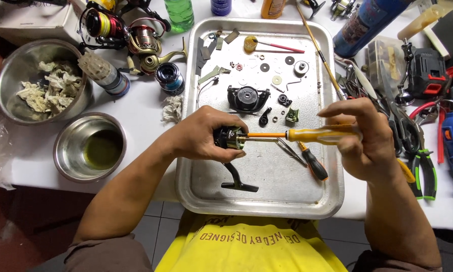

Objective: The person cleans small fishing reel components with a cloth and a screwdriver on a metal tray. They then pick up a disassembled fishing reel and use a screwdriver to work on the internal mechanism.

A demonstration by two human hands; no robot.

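Left hand [204,133] grips a black-and-gold fishing reel body [230,137]; right hand [362,136] clasps a yellow-handled screwdriver [307,134], tip seated, mid-screwing; steady alignment is needed next.

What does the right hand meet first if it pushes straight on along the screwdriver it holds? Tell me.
The right hand points its yellow-handled screwdriver leftward; the orange shaft already appears to meet the black fishing reel body gripped by the left hand.

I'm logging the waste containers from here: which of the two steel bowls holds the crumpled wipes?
The larger, farther bowl at the table's left edge holds the crumpled whitish wipes. The smaller bowl nearer the person holds only greenish liquid.
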